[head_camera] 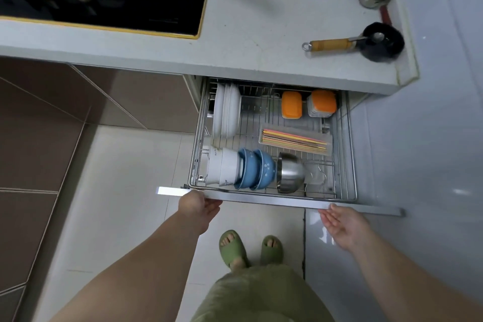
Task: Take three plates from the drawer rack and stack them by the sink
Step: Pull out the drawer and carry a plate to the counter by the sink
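Opening stage: drawer front (261, 200) gripped by left hand (199, 206), right hand (342, 225) released; plates (226, 112), ten o'clock, to be reached next.

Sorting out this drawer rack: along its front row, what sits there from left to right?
White bowls → blue bowls → steel bowl → clear glass.

left hand (199, 207): fingers curled, palm turned up, reaching forward and down
right hand (343, 225): open, palm up, fingers stretched forward and empty
arms: both bare, extended forward, well apart
feet: together between the arms
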